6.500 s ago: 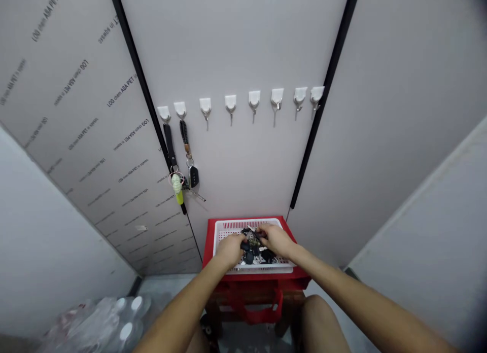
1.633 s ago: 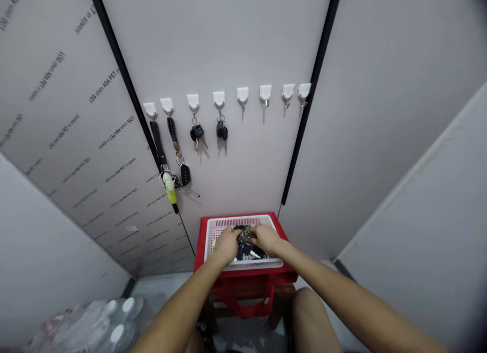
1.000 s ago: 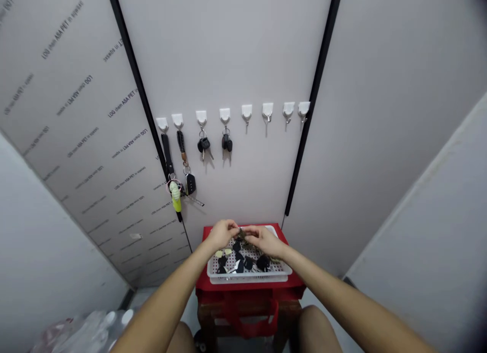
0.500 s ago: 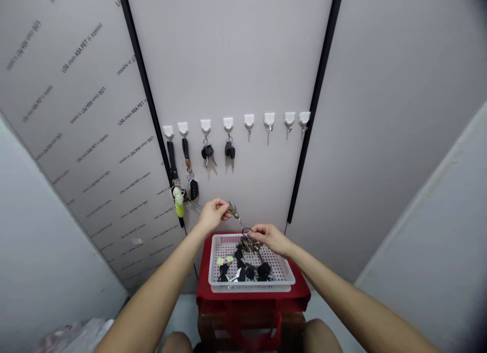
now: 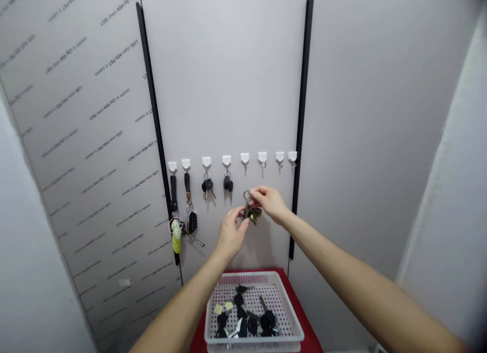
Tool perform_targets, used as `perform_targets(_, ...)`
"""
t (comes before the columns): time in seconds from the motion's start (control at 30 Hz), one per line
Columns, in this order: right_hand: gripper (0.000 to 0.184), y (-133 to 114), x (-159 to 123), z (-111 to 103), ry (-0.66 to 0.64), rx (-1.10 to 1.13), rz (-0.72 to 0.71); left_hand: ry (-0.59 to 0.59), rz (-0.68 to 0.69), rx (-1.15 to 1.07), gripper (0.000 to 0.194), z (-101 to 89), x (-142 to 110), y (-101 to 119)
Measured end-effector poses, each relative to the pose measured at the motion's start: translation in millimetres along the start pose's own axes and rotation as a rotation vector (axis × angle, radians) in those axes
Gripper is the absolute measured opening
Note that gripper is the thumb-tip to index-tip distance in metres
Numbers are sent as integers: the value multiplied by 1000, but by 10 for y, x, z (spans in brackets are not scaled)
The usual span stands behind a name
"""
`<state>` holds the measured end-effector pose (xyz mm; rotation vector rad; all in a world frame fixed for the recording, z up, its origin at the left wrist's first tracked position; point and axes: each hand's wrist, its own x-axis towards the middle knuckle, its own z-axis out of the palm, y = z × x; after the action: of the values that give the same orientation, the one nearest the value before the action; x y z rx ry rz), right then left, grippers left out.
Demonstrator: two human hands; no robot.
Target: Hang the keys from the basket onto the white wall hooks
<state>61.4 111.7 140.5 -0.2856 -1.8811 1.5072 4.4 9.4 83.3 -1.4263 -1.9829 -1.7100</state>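
Brass-coloured metal key bunch (image 5: 252, 218) has moved up from just over the white perforated plastic basket (image 5: 292, 317). Right hand (image 5: 272, 203) pinches its thin metal ring (image 5: 246, 194); left hand (image 5: 230, 234) cups the keys, firm grip unclear. Bunch is below the fifth-from-left white-backed metal hook (image 5: 245, 157). Probably weighty, rigid, slick, swingy; ring's the best hold.

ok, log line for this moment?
right hand: pinching key ring; left hand: at brass-coloured keys; wall hooks: four loaded; white basket: black-headed keys

The left hand (image 5: 230, 235) partly hides the key bunch (image 5: 253, 215).
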Motion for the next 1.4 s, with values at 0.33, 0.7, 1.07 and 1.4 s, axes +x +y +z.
perform_targets(0.33, 12, -380, 483, 115, 254, 82, -87, 78, 181, 267, 36, -44, 521, 319)
perform_targets(0.7, 27, 204, 191, -35, 406, -374, -295, -24, -65, 172, 26, 16, -46, -137)
perform_targets(1.07, 22, 1703, -1203, -179, -704, -969, 123, -633, -316, 433, 25, 295, -1233, -894)
perform_targets(1.4, 22, 1673, -1210, -136, -656, -1192, 64, -685, -414, 559, 16, 310, -1264, -924)
